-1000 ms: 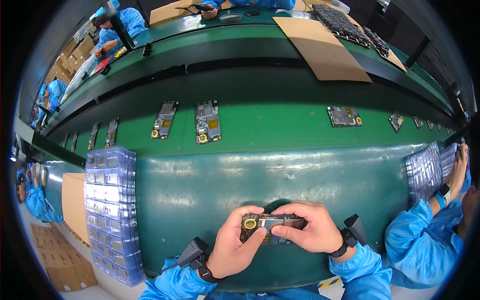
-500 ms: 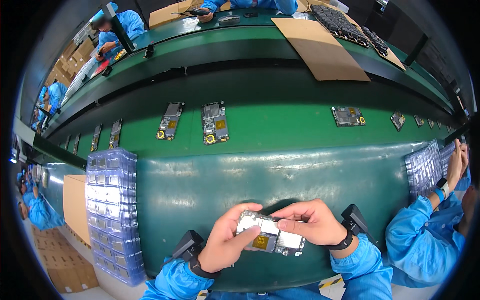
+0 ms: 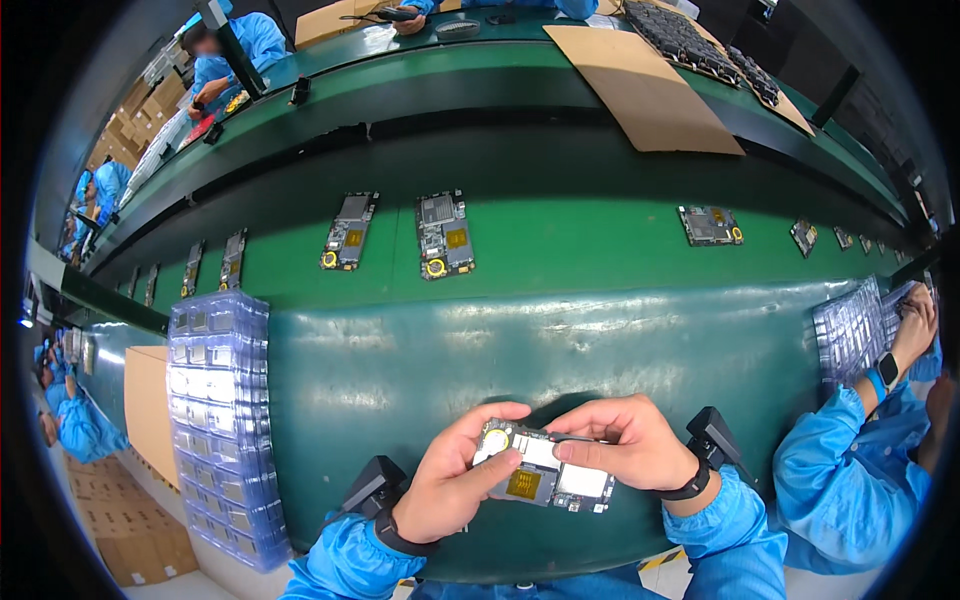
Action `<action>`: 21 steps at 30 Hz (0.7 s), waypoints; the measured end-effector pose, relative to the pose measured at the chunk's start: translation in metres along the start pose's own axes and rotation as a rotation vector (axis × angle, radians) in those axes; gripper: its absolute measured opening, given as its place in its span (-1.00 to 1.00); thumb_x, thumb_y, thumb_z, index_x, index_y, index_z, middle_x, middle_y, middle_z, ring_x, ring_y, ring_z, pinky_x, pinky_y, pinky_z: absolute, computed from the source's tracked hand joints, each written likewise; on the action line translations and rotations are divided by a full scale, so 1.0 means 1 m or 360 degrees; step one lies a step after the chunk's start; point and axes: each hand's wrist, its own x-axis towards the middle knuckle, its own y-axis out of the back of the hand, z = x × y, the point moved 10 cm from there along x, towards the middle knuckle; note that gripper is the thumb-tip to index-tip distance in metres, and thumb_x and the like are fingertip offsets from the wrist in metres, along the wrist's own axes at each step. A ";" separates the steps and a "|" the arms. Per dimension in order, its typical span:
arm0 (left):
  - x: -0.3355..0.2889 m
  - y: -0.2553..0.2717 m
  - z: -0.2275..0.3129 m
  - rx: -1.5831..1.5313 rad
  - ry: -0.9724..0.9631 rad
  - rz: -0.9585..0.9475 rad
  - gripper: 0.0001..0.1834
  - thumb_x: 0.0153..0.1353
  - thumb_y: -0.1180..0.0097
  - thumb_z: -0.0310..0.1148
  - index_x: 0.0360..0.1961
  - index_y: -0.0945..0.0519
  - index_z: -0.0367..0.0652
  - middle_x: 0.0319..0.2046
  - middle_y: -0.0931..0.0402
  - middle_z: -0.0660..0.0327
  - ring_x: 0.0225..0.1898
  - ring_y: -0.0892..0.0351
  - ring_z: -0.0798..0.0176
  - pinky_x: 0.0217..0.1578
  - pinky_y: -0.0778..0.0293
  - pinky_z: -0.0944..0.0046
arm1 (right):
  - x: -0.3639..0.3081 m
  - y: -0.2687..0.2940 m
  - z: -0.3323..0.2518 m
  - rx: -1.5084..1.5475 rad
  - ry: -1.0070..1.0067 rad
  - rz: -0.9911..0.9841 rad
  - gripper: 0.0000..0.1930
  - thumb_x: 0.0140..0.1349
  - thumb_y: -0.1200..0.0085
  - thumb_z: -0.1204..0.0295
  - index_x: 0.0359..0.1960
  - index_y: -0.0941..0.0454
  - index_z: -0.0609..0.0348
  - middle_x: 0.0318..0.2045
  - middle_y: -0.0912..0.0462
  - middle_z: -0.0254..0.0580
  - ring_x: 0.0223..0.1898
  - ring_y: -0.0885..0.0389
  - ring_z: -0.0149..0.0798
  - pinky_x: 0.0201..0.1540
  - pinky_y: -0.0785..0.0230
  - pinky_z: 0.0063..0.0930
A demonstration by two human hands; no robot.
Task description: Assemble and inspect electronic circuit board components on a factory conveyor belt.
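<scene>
Over the near edge of the green bench I hold a circuit board [image 3: 527,485] roughly level, its silvery metal shields, amber patch and yellow-ringed round part facing up. My left hand [image 3: 457,478] grips its left end, thumb lying across the top and fingers behind. At the other end, my right hand [image 3: 632,445] is closed on the board with its thumb pressed on a bright shield. The right fingertips are partly hidden behind the board, so I cannot tell whether they also hold something small.
Clear plastic trays [image 3: 220,430] of small flat metal pieces are stacked at left. Beyond the bench, a green belt [image 3: 570,250] carries several boards, including one circuit board [image 3: 447,235] straight ahead. A co-worker's hand [image 3: 912,325] is at plastic trays on the right. Cardboard [image 3: 645,90] overhangs the far shelf.
The boards on the belt appear slightly farther right. My hands keep nearly the same grip, with the held board turned a little. The co-worker's hand at right has lowered toward the trays.
</scene>
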 end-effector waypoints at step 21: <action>0.002 0.004 0.019 0.0825 -0.0296 0.0115 -0.73 0.39 -0.11 -0.57 0.10 -0.53 -0.24 -0.18 -0.59 0.26 -0.14 -0.54 0.50 -0.09 -0.50 0.39 | -0.004 0.004 -0.008 -0.0857 0.0030 0.0007 -0.83 0.30 -0.34 0.37 -0.33 -0.72 0.22 -0.52 -0.68 -0.44 -0.48 -0.51 -0.64 -0.49 -0.30 -0.64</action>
